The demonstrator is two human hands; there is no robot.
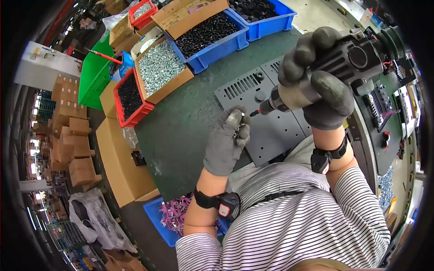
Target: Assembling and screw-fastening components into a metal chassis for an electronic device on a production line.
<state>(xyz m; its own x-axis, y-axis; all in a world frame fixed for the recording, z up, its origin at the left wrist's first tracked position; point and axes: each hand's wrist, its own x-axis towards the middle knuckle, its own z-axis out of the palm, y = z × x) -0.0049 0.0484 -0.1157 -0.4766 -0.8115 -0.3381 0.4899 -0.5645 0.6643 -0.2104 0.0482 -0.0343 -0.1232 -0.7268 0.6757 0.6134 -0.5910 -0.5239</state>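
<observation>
Fingers (236, 121) of gloved left hand (224, 143) pinch small screw at panel (271, 131); right hand (318, 77) clenched round driver (343, 63), bit beside screw.

A metal panel (271, 131) lies on the workbench (181, 131). Behind it and to its left stand bins of fasteners (208, 31). A stack of cartons (72, 135) sits further left.

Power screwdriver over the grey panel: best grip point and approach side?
Probably the thick black body of the power screwdriver, behind the slim silver nose, approached from the back end. The right hand already wraps it there, leaving the bit tip clear near the left hand over the grey panel.
</observation>
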